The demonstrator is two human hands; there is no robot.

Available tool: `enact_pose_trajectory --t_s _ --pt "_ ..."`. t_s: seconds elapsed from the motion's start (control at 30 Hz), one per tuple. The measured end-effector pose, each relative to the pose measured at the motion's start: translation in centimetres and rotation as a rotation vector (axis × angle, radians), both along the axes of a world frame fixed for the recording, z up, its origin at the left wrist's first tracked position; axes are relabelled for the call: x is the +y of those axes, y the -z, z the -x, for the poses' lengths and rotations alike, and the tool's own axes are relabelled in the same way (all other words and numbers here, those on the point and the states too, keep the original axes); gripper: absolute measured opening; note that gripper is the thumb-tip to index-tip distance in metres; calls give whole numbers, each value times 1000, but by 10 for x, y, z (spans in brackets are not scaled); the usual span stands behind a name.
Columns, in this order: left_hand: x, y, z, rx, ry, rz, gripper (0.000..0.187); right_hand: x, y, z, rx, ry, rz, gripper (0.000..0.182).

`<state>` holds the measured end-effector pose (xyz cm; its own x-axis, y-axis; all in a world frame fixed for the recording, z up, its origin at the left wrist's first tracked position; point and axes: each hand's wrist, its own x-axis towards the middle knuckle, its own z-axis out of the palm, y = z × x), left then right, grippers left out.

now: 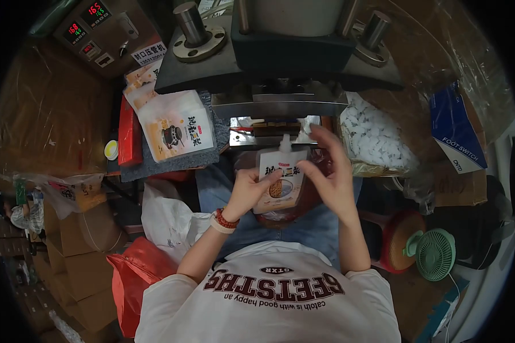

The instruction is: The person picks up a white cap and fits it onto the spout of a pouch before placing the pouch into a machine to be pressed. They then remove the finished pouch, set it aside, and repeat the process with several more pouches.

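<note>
A white printed pouch [281,186] with a pale spout at its top stands in front of the press, above my lap. My left hand [247,193] grips its left edge, thumb over the printed front. At the pouch's upper right is my right hand [331,177], its thumb near the edge and its fingers spread up toward the metal jaws [280,106] of the press. A stack of similar flat pouches [177,126] lies on a grey cloth at the left.
At the right of the press is a bin of small white pieces [375,137]. A blue box [455,128] and a green fan [435,254] are farther right. A red box [130,134] lies left; a control box [100,34] has lit displays.
</note>
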<state>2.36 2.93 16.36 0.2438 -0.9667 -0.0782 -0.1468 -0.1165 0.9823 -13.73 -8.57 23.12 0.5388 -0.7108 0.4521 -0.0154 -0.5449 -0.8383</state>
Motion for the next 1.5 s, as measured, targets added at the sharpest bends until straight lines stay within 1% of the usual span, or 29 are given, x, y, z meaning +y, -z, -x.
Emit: enact_pose_trajectory --t_s 0.07,0.1,0.17,0.2,0.23,0.3,0.33,0.4,0.47,0.5,0.57,0.6,0.67,0.73,0.77,0.8,0.87,0.93,1.0,1.07,1.13,1.17,1.2,1.27,1.33,1.37,1.4,1.43,1.5 --pt "-17 6 7 494 -199 -49 24 -20 -5 23 46 154 45 35" --pt "-22 -1 4 602 -192 -61 24 -28 -13 34 89 232 27 31" --pt "-33 -4 -5 643 -203 -58 24 -49 -18 46 241 424 137 27" --pt "-37 -6 -9 682 -207 -60 23 -60 -12 41 325 532 377 26" --pt "-41 -13 -9 738 -209 -29 22 -71 4 41 326 527 373 26" --pt "-44 -9 -11 744 -220 -39 22 -93 46 43 708 467 490 26" --pt "-46 -9 -13 752 -229 -43 22 -96 51 39 652 449 366 27" --pt "-42 -14 -16 735 -259 -30 25 -95 44 40 674 410 323 27" --pt "-34 -23 -35 257 -192 -185 39 -93 44 41 703 379 278 26" --pt "-29 -14 -47 -57 -352 -45 61 -96 47 43 666 374 341 26" --pt "-7 -27 -68 -1298 -681 77 80 -95 48 45 636 374 395 25" --pt "7 -18 -81 -1298 -677 77 80 -93 46 43 670 382 412 25" --pt "38 12 -103 -1365 -408 -219 79 -96 45 41 705 390 424 25" --pt "60 12 -106 -1322 -199 -89 70 -101 45 38 786 411 535 24" --pt "67 12 -104 -1256 -238 37 60 -98 44 40 791 416 525 24" --pt "71 8 -99 -1253 -238 36 60 -96 37 39 696 485 538 24" --pt "74 -7 -86 -822 -436 7 48 -88 15 33 595 535 566 23" --pt "65 -20 -69 -814 -504 20 44 -55 -11 29 114 341 252 22" --pt "55 -20 -56 -735 -509 303 47 -19 -18 24 -74 -78 -98 22" --pt "45 -33 -38 -736 -473 316 47 6 -15 12 -39 -369 -184 20" --pt "38 -47 -25 -835 -361 425 47 21 -10 -5 36 -351 -82 21" --pt "38 -52 -21 -942 -333 423 47 20 -5 -9 103 -289 129 27" --pt "40 -57 -20 -948 -331 432 47 19 -10 -6 95 -284 136 27" --pt "42 -66 -17 -1145 -225 427 48 17 -25 4 336 -233 483 35" --pt "42 -67 -14 -1159 -165 413 49 17 -32 7 406 -236 562 38" --pt "40 -62 -13 -1036 -117 374 41 16 -33 9 482 -250 643 42" --pt "37 -56 -11 -912 -72 333 34 13 -31 9 488 -242 640 42" --pt "35 -37 -9 -908 -68 336 34 8 -28 8 410 -227 561 42" --pt "28 7 -5 -102 -31 -155 13 -2 -25 9 330 -214 479 42"
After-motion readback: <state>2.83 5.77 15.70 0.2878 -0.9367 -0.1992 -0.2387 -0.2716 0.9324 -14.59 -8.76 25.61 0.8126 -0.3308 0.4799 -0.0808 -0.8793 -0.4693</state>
